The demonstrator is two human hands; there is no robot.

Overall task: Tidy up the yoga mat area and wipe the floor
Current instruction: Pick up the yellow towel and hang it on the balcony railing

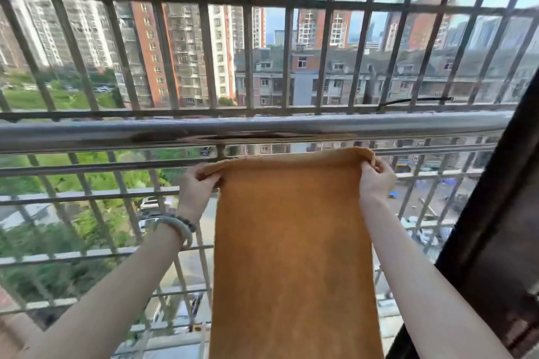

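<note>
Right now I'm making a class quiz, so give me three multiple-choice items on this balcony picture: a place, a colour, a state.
1. Where is the towel? A on the floor; B held up in front of the railing; C folded on a chair.
2. What colour is it? A blue; B white; C mustard orange.
3. How is it held? A the left hand and right hand each pinch a top corner; B one hand bunches its middle; C nothing touches it.
Answers: 1 B, it hangs before the railing; 2 C, the cloth is plainly mustard orange; 3 A, each top corner is gripped.
</note>
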